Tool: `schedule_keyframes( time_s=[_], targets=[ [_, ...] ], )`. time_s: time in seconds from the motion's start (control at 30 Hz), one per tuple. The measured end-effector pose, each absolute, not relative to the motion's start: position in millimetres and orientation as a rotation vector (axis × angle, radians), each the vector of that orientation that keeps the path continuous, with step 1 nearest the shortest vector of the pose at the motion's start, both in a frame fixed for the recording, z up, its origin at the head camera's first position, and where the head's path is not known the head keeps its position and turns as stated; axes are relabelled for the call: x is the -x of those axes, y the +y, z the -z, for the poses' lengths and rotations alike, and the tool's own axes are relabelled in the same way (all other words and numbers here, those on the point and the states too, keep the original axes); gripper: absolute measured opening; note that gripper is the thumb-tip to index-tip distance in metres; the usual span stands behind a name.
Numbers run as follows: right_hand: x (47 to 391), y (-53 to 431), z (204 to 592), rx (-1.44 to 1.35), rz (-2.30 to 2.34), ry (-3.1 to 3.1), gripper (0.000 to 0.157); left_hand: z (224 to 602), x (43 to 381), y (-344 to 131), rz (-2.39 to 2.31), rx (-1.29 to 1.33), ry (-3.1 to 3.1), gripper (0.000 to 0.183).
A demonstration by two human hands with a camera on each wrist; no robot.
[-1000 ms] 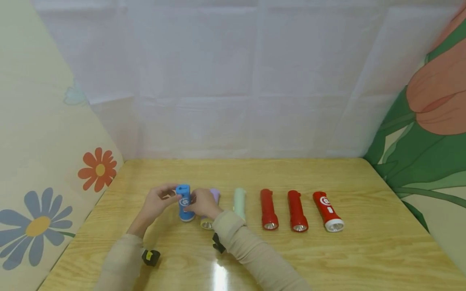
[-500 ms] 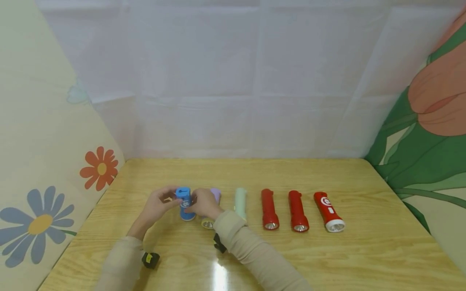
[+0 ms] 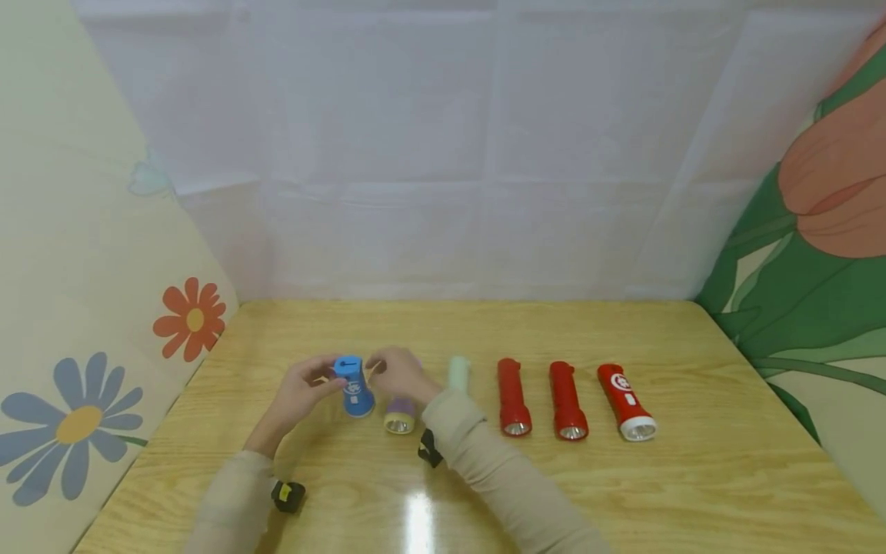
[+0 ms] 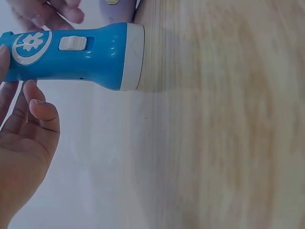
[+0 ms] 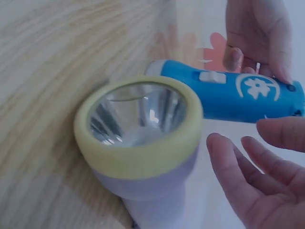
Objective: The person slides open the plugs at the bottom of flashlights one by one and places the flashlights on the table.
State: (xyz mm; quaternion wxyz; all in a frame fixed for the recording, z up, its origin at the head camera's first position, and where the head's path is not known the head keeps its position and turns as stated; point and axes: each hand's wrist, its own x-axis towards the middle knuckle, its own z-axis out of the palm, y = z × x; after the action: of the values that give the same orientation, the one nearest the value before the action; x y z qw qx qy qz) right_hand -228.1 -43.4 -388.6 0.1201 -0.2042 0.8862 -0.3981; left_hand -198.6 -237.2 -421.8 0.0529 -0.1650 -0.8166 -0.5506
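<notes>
Head: your left hand (image 3: 304, 390) pinches the blue torch (image 3: 356, 394), wide end down, nearer the counter's (image 3: 678, 500) left edge than its right. Your right hand (image 3: 401, 375) is just beside, fingers loose, holding nothing. Left wrist: grip's high; keep it steady, white rim (image 4: 132, 57) level. Right wrist: the purple torch (image 5: 143, 164) holds a silver reflector (image 5: 136, 117) in its head; don't bump it.

Glossy blue plastic flashlight (image 3: 359, 398) with waisted body, white flower-and-crescent emblem, white slide switch and white lens rim. It stands upright, lens end down on the wood-grain tabletop (image 3: 692, 492), held near its upper end by the left hand (image 3: 307, 390); the right hand (image 3: 400, 375) is just beside it.
</notes>
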Motion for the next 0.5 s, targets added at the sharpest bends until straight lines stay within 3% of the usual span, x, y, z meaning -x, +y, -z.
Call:
schedule_keyframes(
  time_s=[0.17,0.5],
  targets=[
    [232,-40,380,0.592,1.312,2.539,0.02,423,199,-237,1.68,0.492,-2.484,0.03],
    [229,-42,364,0.653,1.369,2.584,0.024,428,199,-239,1.784,0.57,-2.384,0.027]
  ],
)
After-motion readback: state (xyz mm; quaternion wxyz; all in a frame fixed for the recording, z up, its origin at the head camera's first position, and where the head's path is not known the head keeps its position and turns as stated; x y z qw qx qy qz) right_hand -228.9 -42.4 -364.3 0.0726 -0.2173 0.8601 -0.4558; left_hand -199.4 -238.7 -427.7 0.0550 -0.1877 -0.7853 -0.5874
